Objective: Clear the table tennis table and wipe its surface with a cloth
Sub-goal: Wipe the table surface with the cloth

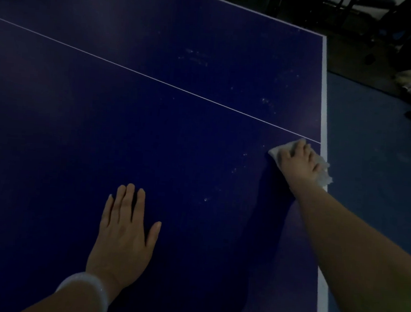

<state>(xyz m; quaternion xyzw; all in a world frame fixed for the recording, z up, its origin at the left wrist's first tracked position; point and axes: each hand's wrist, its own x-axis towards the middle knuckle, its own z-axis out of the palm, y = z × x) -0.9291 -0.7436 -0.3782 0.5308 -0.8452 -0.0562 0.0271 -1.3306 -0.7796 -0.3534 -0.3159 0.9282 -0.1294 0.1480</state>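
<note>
Lying crumpled at the blue bench's (153, 117) right edge beside the thin white centre line (156, 79), the white cloth (322, 170) is pressed down by the right hand (297, 163), fingers curled over it, while the left hand (124, 233) rests flat, fingers straight.
</note>
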